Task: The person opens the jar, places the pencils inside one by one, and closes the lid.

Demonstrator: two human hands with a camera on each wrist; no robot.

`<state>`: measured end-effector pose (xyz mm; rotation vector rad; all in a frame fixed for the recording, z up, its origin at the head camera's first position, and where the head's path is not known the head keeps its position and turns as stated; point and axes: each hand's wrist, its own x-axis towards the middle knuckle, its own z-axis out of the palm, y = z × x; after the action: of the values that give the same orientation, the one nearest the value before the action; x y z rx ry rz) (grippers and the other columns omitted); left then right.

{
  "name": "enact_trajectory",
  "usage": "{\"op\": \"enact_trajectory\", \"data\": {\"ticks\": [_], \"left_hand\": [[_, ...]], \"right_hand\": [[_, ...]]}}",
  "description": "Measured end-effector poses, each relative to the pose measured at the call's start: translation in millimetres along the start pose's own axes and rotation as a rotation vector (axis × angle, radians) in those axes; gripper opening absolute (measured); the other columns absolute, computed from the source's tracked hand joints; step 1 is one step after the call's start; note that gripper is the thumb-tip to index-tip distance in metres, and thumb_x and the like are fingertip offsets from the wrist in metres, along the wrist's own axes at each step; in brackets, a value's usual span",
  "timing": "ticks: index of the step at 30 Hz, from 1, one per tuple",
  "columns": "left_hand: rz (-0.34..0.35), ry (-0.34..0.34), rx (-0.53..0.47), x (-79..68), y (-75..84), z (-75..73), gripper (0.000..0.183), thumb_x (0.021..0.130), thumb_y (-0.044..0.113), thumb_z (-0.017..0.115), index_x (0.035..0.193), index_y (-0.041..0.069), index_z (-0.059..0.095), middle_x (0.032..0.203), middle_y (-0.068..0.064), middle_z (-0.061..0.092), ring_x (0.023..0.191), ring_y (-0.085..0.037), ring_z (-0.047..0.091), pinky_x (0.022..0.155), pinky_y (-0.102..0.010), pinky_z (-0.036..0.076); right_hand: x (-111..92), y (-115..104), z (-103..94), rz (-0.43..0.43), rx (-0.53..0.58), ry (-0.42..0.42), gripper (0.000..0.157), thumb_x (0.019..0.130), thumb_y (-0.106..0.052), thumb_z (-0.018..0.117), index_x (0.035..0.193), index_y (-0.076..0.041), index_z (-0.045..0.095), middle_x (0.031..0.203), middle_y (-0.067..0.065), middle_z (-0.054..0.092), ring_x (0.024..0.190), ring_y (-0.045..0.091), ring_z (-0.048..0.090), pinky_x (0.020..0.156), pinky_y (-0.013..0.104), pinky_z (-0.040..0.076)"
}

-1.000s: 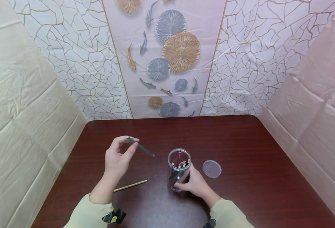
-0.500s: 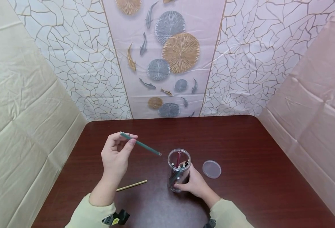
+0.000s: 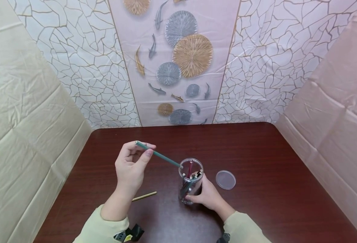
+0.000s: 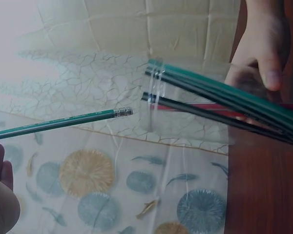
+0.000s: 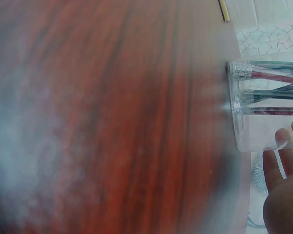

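Note:
A green pencil [image 3: 161, 156] is pinched between the thumb and fingers of my left hand [image 3: 130, 172], slanting down to the right. Its metal-banded eraser end overlaps the left rim of a clear jar [image 3: 182, 192] in the head view. In the left wrist view, that end of the pencil [image 4: 63, 122] points at the jar's mouth. My right hand [image 3: 209, 195] grips the jar's lower right side, keeping it upright on the table. Green, black and red pencils [image 4: 224, 97] lean inside the jar.
A round clear lid [image 3: 225, 180] lies flat to the right of the jar. On the dark red table [image 3: 251, 148], a gold pencil [image 3: 145, 196] lies partly hidden behind my left forearm. Cloth walls surround the table's back and sides.
My left hand drew back slightly left, then moved right, bringing the green pencil's lower end to the jar's rim. The right hand and jar have stayed put.

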<state>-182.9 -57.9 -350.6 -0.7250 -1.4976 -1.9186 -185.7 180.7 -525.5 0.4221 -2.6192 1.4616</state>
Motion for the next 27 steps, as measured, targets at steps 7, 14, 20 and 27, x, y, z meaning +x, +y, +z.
{"op": "enact_trajectory", "data": {"ticks": [7, 14, 20, 27], "left_hand": [[0.054, -0.121, 0.014, -6.6, -8.2, 7.9, 0.023, 0.083, -0.005, 0.066, 0.096, -0.013, 0.049, 0.092, 0.004, 0.069, 0.087, -0.013, 0.064, 0.063, -0.018, 0.043], [0.103, -0.219, 0.136, -9.5, -13.9, 10.6, 0.018, 0.084, -0.006, 0.065, 0.099, -0.007, 0.054, 0.093, -0.004, 0.069, 0.089, -0.013, 0.063, 0.063, -0.017, 0.045], [0.119, -0.258, 0.207, -6.9, -15.9, 12.7, 0.028, 0.077, -0.019, 0.063, 0.101, -0.004, 0.057, 0.092, -0.014, 0.067, 0.094, -0.016, 0.062, 0.07, -0.02, 0.049], [0.219, -0.356, 0.358, -10.0, -25.7, 16.0, 0.023, 0.085, -0.006, 0.063, 0.106, 0.001, 0.061, 0.096, -0.008, 0.067, 0.095, -0.021, 0.06, 0.081, -0.024, 0.048]], "right_hand": [[0, 2, -0.7, 0.007, 0.005, -0.007, 0.076, 0.06, -0.032, 0.088, 0.12, -0.014, 0.045, 0.107, -0.002, 0.061, 0.099, 0.013, 0.057, 0.085, 0.034, 0.046], [1, 1, -1.5, 0.022, 0.014, -0.012, 0.074, 0.06, -0.031, 0.088, 0.118, -0.017, 0.045, 0.105, -0.005, 0.06, 0.098, 0.01, 0.058, 0.085, 0.033, 0.045], [0, 1, -1.9, 0.027, 0.017, -0.015, 0.074, 0.06, -0.03, 0.088, 0.119, -0.017, 0.045, 0.104, -0.006, 0.061, 0.097, 0.009, 0.058, 0.085, 0.032, 0.045], [1, 1, -1.2, 0.012, 0.018, -0.009, 0.075, 0.059, -0.03, 0.088, 0.119, -0.015, 0.045, 0.105, -0.006, 0.06, 0.097, 0.01, 0.057, 0.085, 0.032, 0.045]]}}
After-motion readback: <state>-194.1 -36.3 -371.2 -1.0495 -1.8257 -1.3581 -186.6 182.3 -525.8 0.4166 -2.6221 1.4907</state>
